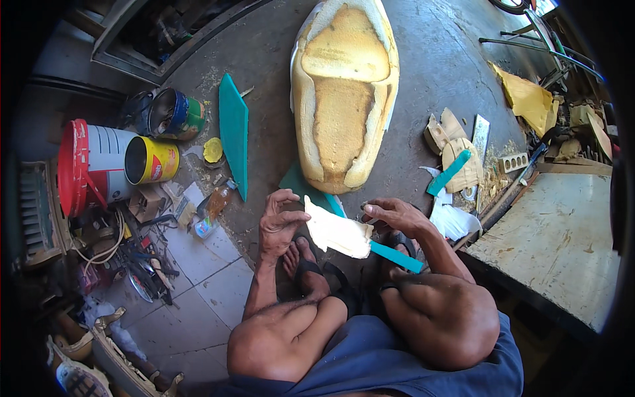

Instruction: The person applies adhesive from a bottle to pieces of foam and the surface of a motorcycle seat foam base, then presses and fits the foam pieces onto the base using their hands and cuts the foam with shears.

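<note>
Over my feet, a pale cream piece of foam [338, 230] with ragged edges hangs between my hands. The thumb and fingers of my left hand [279, 223] pinch it by its left end. Just above its right end is my right hand [400, 215], thumb and fingers drawn together; whatever they grip is too small to make out. Ahead of me lies a long motorcycle-seat-shaped foam block [344, 126], yellowish with pale trimmed edges. A teal strip [397, 257] lies under the right end of the foam piece, and a teal sheet [301, 182] shows by the block's near end.
A tall teal foam slab [233, 135] lies left of the block. Paint buckets [106, 159], a bottle [218, 202] and scattered tools [149, 271] crowd the left. Foam offcuts [460, 162], another teal strip [450, 172] and a low metal-topped bench [542, 238] are on the right.
</note>
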Demonstrator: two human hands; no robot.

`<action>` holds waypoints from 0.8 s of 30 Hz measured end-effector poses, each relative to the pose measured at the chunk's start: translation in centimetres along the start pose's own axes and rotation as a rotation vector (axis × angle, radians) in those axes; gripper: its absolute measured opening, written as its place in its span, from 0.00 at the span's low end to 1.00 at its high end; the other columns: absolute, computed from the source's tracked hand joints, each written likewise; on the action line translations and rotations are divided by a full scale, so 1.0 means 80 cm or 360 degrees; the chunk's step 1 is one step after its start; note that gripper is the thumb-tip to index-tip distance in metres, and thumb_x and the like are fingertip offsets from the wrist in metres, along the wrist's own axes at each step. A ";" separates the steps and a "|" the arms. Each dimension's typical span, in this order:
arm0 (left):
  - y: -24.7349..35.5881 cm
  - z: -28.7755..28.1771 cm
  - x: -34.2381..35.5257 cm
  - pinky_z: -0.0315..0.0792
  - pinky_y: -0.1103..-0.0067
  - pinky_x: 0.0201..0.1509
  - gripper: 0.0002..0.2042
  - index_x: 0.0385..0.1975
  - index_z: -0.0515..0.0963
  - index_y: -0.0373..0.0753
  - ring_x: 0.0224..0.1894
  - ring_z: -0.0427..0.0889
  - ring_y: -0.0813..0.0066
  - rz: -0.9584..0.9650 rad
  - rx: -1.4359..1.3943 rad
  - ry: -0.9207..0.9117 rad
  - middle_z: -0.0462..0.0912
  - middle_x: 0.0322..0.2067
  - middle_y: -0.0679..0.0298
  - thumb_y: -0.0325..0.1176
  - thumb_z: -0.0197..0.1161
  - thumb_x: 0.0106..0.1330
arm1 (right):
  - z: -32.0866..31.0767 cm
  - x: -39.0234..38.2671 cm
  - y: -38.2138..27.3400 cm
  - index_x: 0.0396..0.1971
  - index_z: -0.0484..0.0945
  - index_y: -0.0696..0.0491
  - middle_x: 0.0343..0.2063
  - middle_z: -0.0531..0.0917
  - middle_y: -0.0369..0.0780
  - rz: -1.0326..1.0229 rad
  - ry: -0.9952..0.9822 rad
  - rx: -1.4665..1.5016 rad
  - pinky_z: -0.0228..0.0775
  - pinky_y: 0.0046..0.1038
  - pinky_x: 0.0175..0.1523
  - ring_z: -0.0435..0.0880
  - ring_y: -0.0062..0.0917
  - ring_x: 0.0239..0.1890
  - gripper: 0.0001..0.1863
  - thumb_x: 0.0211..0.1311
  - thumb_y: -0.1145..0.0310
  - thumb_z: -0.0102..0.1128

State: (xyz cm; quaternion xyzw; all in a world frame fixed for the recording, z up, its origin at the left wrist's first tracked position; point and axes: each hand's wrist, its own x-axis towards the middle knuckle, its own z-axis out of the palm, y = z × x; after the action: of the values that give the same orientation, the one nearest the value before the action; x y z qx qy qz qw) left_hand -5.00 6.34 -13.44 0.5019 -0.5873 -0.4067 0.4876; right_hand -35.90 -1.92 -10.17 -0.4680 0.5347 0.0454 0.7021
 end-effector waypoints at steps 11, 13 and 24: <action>-0.001 0.008 0.004 0.72 0.79 0.53 0.10 0.41 0.84 0.35 0.46 0.79 0.75 -0.0522 -0.0399 0.0333 0.82 0.38 0.65 0.27 0.72 0.60 | 0.008 0.026 -0.009 0.47 0.83 0.61 0.39 0.87 0.39 -0.0433 0.0381 0.0171 0.70 0.28 0.55 0.82 0.21 0.44 0.22 0.56 0.63 0.73; -0.015 0.012 0.011 0.72 0.81 0.49 0.13 0.43 0.79 0.36 0.42 0.78 0.80 -0.0718 -0.0455 0.0378 0.81 0.38 0.68 0.33 0.73 0.63 | 0.010 0.028 -0.015 0.46 0.83 0.61 0.39 0.87 0.38 -0.0465 0.0422 0.0218 0.70 0.28 0.54 0.81 0.21 0.43 0.21 0.56 0.63 0.73; -0.053 0.031 0.040 0.72 0.81 0.51 0.18 0.48 0.74 0.34 0.43 0.79 0.78 -0.0836 -0.0515 0.0472 0.81 0.41 0.62 0.30 0.73 0.61 | 0.005 0.071 0.015 0.45 0.82 0.60 0.37 0.87 0.37 -0.0538 0.0620 0.0278 0.73 0.25 0.51 0.82 0.19 0.41 0.17 0.60 0.66 0.72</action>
State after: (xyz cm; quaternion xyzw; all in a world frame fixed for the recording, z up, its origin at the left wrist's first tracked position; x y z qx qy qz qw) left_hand -6.69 2.45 -17.47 0.6057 -0.2886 -0.5288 0.5198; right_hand -33.84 -3.45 -15.40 -0.4881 0.5759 -0.2097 0.6213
